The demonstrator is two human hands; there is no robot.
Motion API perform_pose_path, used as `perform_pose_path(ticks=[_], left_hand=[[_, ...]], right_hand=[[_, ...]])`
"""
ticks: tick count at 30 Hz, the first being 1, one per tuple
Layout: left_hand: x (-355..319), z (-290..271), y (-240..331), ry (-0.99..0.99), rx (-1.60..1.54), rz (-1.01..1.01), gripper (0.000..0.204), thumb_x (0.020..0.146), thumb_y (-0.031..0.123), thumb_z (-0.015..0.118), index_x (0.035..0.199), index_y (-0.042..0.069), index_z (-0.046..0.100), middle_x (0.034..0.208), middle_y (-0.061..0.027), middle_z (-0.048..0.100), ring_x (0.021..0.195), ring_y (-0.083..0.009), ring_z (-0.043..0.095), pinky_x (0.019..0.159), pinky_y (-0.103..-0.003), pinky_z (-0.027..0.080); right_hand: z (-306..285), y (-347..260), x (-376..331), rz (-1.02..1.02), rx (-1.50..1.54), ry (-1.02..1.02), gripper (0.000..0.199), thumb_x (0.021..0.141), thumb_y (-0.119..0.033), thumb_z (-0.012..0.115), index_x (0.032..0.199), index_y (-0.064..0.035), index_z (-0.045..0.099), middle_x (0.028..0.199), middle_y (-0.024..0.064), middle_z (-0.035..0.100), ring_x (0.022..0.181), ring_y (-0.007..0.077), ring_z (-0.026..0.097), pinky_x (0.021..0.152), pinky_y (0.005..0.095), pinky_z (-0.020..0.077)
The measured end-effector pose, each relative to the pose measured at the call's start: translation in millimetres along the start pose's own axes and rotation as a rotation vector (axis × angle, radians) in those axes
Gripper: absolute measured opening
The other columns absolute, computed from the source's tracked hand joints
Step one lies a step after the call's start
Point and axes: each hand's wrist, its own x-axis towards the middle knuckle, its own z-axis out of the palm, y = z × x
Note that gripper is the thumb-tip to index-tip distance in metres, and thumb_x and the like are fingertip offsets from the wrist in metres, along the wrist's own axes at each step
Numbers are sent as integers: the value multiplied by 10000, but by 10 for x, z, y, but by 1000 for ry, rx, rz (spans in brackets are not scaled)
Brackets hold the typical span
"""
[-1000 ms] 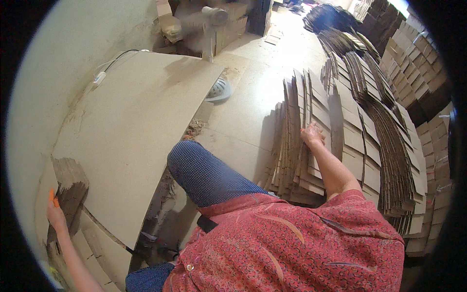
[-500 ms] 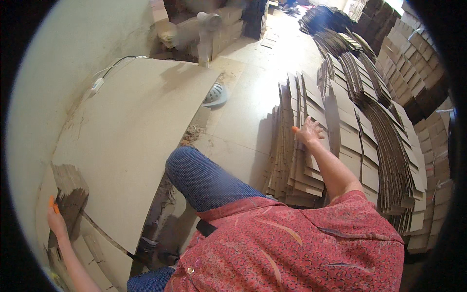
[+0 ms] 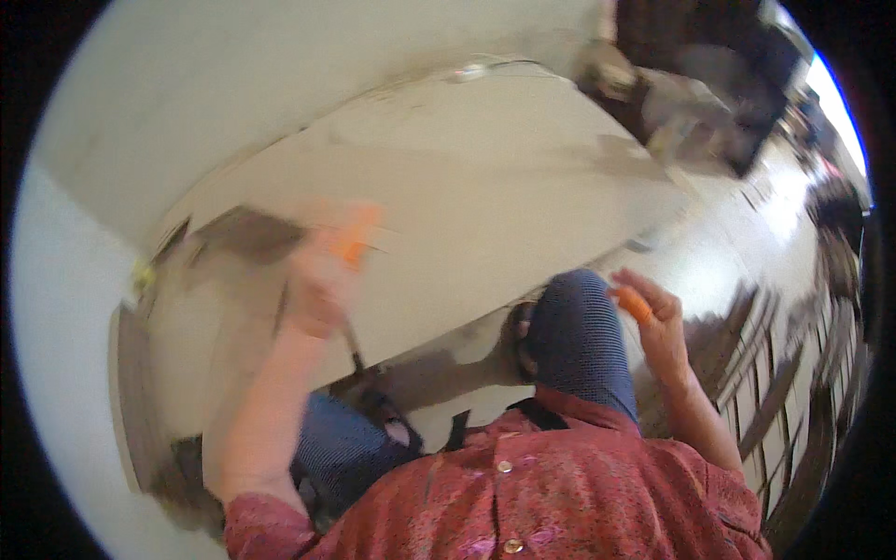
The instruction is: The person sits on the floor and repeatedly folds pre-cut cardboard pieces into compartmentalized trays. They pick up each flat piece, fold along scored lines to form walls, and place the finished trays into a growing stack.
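Head view: my blurred left hand (image 3: 317,289) overlaps the big cardboard sheet (image 3: 467,187), grip unclear; my right hand (image 3: 658,322), fingers loosely curled, is beside my knee (image 3: 579,327), near cardboard stacks (image 3: 784,373) at the right.

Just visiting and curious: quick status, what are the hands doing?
Left hand raised over big cardboard sheet, blurred. Right hand in air beside knee, orange on fingertip. Nothing blocking.

Two hands: left (image 3: 317,289), right (image 3: 658,322). One large cardboard sheet (image 3: 485,205). Flat cardboard stacks (image 3: 784,373): blurred, uncountable.
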Motion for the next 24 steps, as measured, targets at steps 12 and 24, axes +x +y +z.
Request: perform_pose_path(ticks=[12,24], left_hand=[[-1322,-116,69,-209,442,-231,472,828,198,664,1248,11,555,1354,-229,464,1243,-387,452,1015,-434,410],[-1690,-973,-827,-458,578,-1051,283,894,238,565,1033,-4,611,882,-211,651,824,-362,631,728,-451,499]], right_hand=[[1050,-42,28,60,150,-272,149,913,-77,587,1006,14,659,819,-3,645,727,71,541,625,233,447],[1023,98,-92,-228,-226,-383,147,862,-1,573,978,30,657,706,87,653,611,97,570,564,254,453]])
